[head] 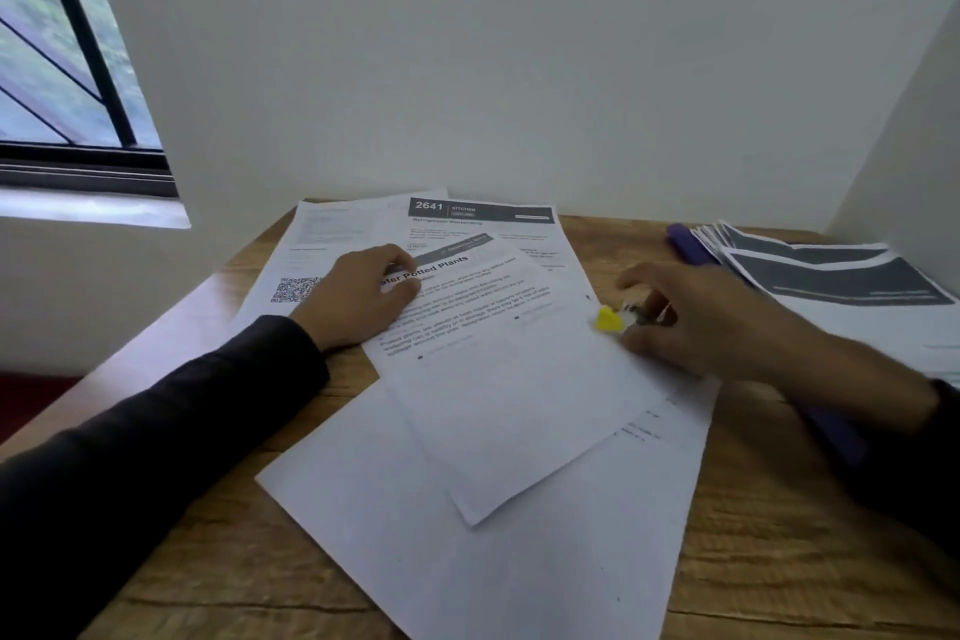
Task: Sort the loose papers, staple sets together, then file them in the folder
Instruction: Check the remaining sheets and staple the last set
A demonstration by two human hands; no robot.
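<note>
A printed sheet headed "Water Potted Plants" (498,379) lies askew on top of other loose papers, among them a "2641 Kitchen" sheet (483,216) and a sheet with a QR code (306,265). My left hand (358,296) rests on the top sheet's upper left corner, fingers curled over the heading. My right hand (696,322) is at the sheet's right edge and grips a small yellow and clear stapler (618,317); the hand is motion-blurred. A purple folder (691,247) lies at the right under a stack of dark-printed papers (831,276).
The wooden desk (779,535) sits in a corner, with walls behind and to the right. A window with black bars (72,68) is at the far left. A large blank sheet (467,561) lies under the others near the front edge.
</note>
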